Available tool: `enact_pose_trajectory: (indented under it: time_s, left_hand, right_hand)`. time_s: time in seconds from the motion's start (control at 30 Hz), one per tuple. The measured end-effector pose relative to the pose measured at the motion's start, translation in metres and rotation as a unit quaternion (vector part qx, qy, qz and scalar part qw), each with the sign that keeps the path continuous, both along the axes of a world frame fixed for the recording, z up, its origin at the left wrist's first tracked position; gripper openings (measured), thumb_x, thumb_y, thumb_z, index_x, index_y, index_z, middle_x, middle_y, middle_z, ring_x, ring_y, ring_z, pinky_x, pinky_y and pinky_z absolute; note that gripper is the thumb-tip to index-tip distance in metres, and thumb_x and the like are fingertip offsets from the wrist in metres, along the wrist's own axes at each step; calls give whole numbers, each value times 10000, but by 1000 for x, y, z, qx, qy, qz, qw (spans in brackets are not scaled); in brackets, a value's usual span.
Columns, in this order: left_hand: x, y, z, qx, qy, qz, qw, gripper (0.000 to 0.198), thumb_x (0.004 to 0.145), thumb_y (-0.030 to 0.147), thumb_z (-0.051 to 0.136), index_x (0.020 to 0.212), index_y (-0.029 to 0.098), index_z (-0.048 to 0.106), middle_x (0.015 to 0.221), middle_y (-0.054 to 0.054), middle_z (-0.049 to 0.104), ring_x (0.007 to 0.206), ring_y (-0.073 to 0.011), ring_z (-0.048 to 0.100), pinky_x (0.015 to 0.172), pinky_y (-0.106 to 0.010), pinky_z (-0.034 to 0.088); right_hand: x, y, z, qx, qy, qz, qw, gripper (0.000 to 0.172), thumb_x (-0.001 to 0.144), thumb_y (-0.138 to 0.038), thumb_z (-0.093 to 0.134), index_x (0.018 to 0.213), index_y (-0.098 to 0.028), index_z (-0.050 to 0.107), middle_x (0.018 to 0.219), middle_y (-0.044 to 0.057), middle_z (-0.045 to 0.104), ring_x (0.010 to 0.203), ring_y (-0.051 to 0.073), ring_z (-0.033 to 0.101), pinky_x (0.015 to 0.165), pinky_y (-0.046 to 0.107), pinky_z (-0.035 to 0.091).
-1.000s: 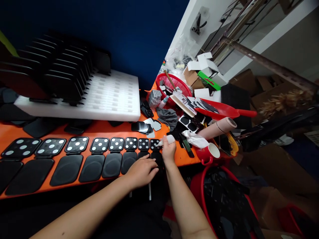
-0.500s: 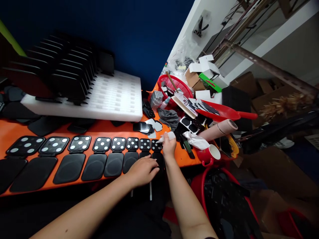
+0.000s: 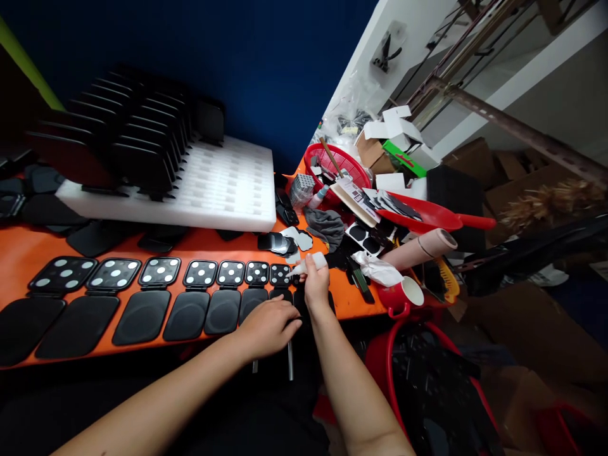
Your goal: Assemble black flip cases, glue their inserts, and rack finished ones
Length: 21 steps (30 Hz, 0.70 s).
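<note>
In my right hand [image 3: 317, 285] is a small white squeeze bottle [image 3: 320, 259] with a pointed nozzle, gripped in closed fingers. Its tip points left, at the right edge of a black square panel [image 3: 280, 275] with white dots. My left hand [image 3: 272, 324] lies palm down over the black flaps near the table's front edge, fingers stretched out and thumb apart, holding nothing that I can see. More hinged panels with white dots, such as this larger one [image 3: 160, 271], run in a row to the left, each with a plain black flap [image 3: 141, 318] in front.
A white foam block [image 3: 228, 190] holds upright black plates [image 3: 142, 155] at the back left. To the right are a grey cloth [image 3: 325, 228], a red basket [image 3: 339, 158], a red dustpan [image 3: 427, 218], a pink tumbler [image 3: 420, 249] and a red mug [image 3: 396, 297]. A red bin [image 3: 389, 354] stands below.
My right hand has moved the bottle left, from the panel at the right end to the one beside it. My left hand stays about where it was. The view has shifted slightly.
</note>
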State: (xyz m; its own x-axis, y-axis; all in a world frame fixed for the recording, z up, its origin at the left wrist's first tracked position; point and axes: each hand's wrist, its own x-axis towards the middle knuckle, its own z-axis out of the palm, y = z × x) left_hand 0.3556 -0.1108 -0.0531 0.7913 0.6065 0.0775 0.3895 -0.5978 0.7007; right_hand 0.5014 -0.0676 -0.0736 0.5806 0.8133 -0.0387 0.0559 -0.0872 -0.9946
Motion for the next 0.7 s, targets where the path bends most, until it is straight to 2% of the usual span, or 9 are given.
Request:
enact_pose_trajectory:
  time_s: [0.07, 0.17, 0.37, 0.7]
  left_hand:
    - [-8, 0, -2, 1, 9, 7, 1000, 226, 885, 274, 421, 867, 204, 634, 851, -27, 679, 844, -182, 624, 1013, -407, 362]
    - [-15, -1, -7, 1, 16, 14, 1000, 231, 887, 280, 417, 882, 203, 634, 876, -34, 683, 880, -188, 621, 966, -365, 409]
    - [-15, 1, -11, 6, 17, 20, 1000, 230, 883, 291, 422, 871, 211, 638, 864, -35, 682, 870, -200, 624, 929, -363, 428]
    - [-16, 1, -11, 8, 11, 24, 1000, 232, 882, 293, 422, 878, 216, 640, 867, -34, 681, 871, -203, 621, 872, -341, 447]
  right_hand:
    - [-11, -2, -1, -12, -43, 22, 999, 381, 771, -524, 542, 766, -148, 600, 700, 63, 693, 456, 129, 536, 422, 241, 404]
    - [-20, -4, 0, -19, -112, 13, 993, 376, 778, -511, 542, 790, -146, 634, 726, 81, 705, 601, 187, 623, 543, 283, 461]
    - [-18, -5, 4, -27, -195, 10, 980, 355, 792, -481, 539, 808, -143, 647, 779, 102, 716, 748, 228, 660, 694, 320, 465]
    - [-15, 10, 0, 9, -149, 4, 989, 346, 794, -482, 513, 828, -156, 625, 695, 53, 691, 647, 197, 627, 606, 300, 465]
